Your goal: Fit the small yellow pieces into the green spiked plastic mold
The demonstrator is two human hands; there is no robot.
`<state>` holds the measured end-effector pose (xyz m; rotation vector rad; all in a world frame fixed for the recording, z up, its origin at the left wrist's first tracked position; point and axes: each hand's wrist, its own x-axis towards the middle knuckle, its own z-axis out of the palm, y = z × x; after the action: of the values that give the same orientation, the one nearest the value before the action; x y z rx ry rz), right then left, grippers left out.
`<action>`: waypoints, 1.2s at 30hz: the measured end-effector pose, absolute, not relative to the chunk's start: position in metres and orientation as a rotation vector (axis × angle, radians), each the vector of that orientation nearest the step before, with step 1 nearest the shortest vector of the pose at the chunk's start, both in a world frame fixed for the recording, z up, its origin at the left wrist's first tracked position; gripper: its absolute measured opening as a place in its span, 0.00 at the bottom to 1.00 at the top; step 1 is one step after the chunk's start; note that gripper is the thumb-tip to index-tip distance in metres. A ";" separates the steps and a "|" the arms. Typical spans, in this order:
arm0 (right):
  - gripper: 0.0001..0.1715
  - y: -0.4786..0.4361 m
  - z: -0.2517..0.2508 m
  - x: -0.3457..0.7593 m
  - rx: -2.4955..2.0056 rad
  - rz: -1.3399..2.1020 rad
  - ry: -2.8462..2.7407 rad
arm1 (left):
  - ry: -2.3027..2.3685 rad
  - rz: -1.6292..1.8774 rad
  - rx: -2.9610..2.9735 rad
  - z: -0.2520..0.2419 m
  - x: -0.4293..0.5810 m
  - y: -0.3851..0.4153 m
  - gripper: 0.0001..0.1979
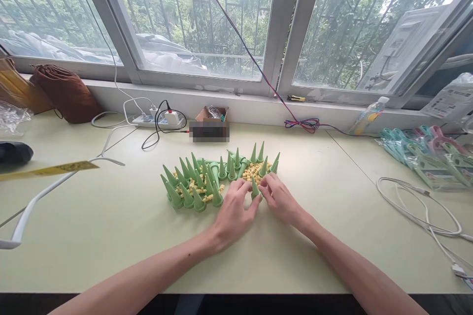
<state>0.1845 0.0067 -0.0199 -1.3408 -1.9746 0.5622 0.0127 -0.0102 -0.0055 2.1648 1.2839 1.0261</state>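
Between my two hands a green cone-shaped spike (254, 188) stands with its tip up, near the table's middle. My left hand (234, 209) is closed around its lower left side, thumb near the base. My right hand (281, 201) is pinched close against the cone's right side; whatever its fingertips hold is hidden. Just behind lies a heap of small yellow fittings (251, 172). Many more green spikes (176, 199) stand upright to the left, with yellow pieces among them. Several others lie or stand at the back of the group.
A small open cardboard box (212, 114) and a power strip (148, 120) sit by the window wall. Coiled white cable (417, 206) and bagged plastic clips (432, 155) lie at right. A brown pouch (66, 93) and yellow strip (51, 170) are at left.
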 end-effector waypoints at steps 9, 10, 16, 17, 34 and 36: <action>0.12 0.005 -0.014 0.183 -1.214 0.713 -1.817 | 1.171 1.025 1.860 -0.004 0.014 -0.009 0.11; 0.12 0.004 -0.013 0.183 -1.204 0.709 -1.813 | 1.154 1.025 1.839 -0.004 0.014 -0.008 0.12; 0.12 0.003 -0.011 0.182 -1.142 0.679 -1.786 | 1.111 0.996 1.659 -0.009 0.013 -0.004 0.15; 0.12 0.003 -0.011 0.182 -1.130 0.692 -1.781 | 1.101 0.987 1.632 -0.010 0.013 -0.003 0.16; 0.14 0.002 -0.012 0.179 -0.970 0.764 -1.698 | 1.016 1.004 1.406 -0.010 0.015 0.003 0.18; 0.13 0.002 -0.012 0.178 -0.992 0.784 -1.682 | 0.993 1.003 1.400 -0.010 0.015 0.004 0.17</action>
<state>0.1784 0.0017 -0.0122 -0.9917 -1.6820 0.7840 0.0145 0.0035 -0.0097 1.3996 0.9934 1.0031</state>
